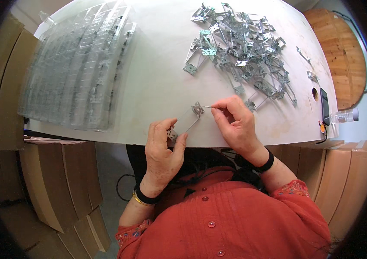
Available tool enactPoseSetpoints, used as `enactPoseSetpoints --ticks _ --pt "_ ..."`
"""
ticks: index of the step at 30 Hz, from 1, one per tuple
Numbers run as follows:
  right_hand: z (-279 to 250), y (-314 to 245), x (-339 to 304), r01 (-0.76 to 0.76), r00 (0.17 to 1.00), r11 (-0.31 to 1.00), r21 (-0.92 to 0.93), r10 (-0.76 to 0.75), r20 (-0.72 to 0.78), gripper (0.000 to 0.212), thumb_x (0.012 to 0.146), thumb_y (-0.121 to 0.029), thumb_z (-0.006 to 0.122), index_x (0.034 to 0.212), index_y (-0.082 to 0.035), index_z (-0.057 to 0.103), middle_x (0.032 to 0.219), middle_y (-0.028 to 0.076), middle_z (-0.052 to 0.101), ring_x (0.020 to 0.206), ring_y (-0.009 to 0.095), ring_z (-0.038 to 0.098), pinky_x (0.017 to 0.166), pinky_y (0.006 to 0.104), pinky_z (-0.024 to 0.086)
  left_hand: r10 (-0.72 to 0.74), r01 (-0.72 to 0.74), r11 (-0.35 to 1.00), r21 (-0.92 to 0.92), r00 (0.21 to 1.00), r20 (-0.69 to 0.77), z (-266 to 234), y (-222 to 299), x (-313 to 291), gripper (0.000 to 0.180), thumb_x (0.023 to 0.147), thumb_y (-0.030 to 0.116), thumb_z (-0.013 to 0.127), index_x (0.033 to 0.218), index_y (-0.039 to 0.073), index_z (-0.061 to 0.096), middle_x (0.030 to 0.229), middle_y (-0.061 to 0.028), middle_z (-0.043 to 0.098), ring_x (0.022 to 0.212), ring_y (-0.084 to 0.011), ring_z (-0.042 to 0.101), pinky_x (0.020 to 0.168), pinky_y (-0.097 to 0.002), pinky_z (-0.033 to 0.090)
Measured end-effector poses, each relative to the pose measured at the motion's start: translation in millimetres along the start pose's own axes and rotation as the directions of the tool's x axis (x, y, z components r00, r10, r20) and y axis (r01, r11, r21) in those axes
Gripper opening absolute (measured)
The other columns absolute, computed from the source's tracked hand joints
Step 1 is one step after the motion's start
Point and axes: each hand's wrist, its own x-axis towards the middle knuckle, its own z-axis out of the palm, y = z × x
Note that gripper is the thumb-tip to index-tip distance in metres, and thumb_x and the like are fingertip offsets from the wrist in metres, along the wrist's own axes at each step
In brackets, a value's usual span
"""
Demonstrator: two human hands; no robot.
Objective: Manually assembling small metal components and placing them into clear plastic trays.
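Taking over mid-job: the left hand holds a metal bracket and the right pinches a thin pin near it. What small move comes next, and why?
Probably ease the right hand leftward, since the pin tip sits just beside the bracket plate, which the left hand steadies.

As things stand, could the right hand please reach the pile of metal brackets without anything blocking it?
Probably yes: the right hand, pinching a thin pin, lies just below the pile of metal brackets, with only bare white table between them.

Silver brackets [244,47], white table [157,82]
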Motion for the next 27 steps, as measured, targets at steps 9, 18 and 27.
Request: enactPoseSetpoints --ticks 9,18,27 --pt "10.7 2.7 5.2 -0.007 1.000 0.999 0.052 0.008 -0.013 0.009 0.093 0.000 0.071 0.101 -0.003 0.069 0.094 0.008 0.062 0.076 0.015 0.065 0.065 0.0273 0.053 0.078 -0.078 0.997 0.026 0.997 -0.023 3.2 -3.5 2.5 0.042 0.084 0.000 0.079 0.123 0.002 0.063 0.105 -0.0125 0.062 0.088 -0.0231 0.062 0.074 -0.0325 0.052" --pt "10.3 -1.0 6.1 0.026 1.000 1.000 0.016 -0.026 -0.018 0.013 0.092 0.002 0.071 0.103 -0.004 0.068 0.093 0.009 0.062 0.074 0.016 0.065 0.064 0.0277 0.052 0.058 -0.058 0.998 0.030 0.998 -0.003 2.6 -2.4 0.3 0.045 0.082 -0.002 0.079 0.124 0.002 0.062 0.107 -0.0137 0.063 0.092 -0.0258 0.063 0.078 -0.0349 0.053" --pt "12.5 1.0 5.8 0.054 0.998 0.998 0.013 -0.054 -0.029 0.014 0.092 0.003 0.071 0.103 -0.004 0.068 0.093 0.009 0.063 0.074 0.016 0.064 0.063 0.0281 0.052 0.038 -0.038 0.999 0.026 0.999 0.022 2.1 0.3 -0.2 0.045 0.083 -0.002 0.079 0.125 0.001 0.062 0.108 -0.0143 0.063 0.092 -0.0262 0.063 0.078 -0.0352 0.053"
